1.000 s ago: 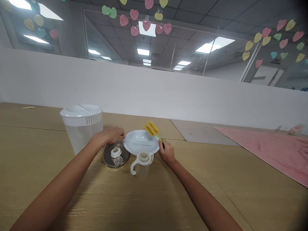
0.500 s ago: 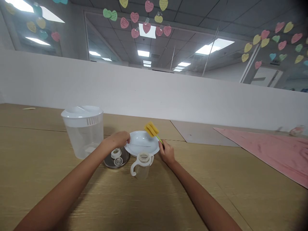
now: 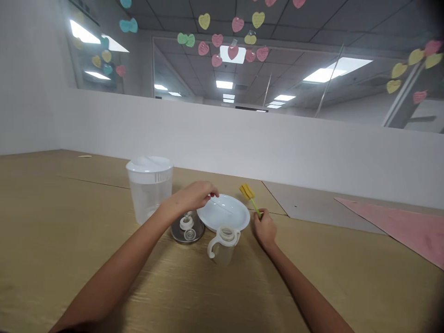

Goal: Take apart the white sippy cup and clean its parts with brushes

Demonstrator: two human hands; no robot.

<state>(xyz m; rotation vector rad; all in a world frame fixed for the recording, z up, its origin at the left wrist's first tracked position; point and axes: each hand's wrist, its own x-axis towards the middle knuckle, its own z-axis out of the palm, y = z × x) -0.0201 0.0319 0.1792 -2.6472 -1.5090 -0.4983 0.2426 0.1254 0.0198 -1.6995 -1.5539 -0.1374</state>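
Observation:
Above the left rim of the white plate (image 3: 239, 222), my left hand (image 3: 203, 192) has its fingers closed on a thin pale stick (image 3: 222, 206). The stick slants down over the plate; its exact kind is too fine to tell. My right hand (image 3: 265, 227), right of the plate, grips the green handle of a sponge brush (image 3: 247, 191), its yellow head raised up and left. In front of the plate stands a clear sippy cup (image 3: 224, 249) with white handles and an uncovered top. Below my left forearm, a round metal tray (image 3: 180, 237) holds a white ring (image 3: 186, 223) and a clear round part (image 3: 189, 235).
A tall translucent bucket (image 3: 149, 192) with a white lid stands behind my left forearm. At the right lie a grey sheet (image 3: 305, 203) and a pink sheet (image 3: 398, 222). A low white wall (image 3: 208, 134) runs behind the brown table (image 3: 194, 296).
The view has swung left, so things sit farther right. My right hand has moved away from the plate with the sponge brush. The stick in my left hand now tilts more steeply.

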